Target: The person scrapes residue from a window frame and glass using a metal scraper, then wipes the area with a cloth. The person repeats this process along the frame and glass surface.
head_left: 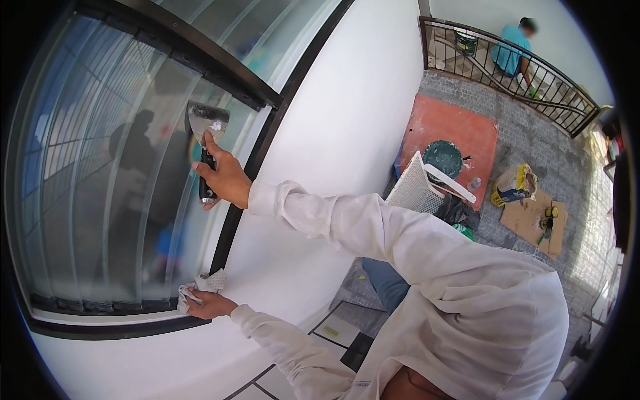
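The putty knife (203,125) stands blade-up before the slatted glass window (120,200), its handle gripped in my right hand (227,179). My left hand (212,305) pinches a crumpled whitish cloth (212,281) at the dark frame's (140,329) lower corner.

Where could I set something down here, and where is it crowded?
The grey paved floor looks free between the red mat and the black railing. The mat's far part, beyond the green bucket, looks mostly bare. It's crowded on the bucket's near side, around the white perforated piece and dark bundle, and by the yellow sack and cardboard.
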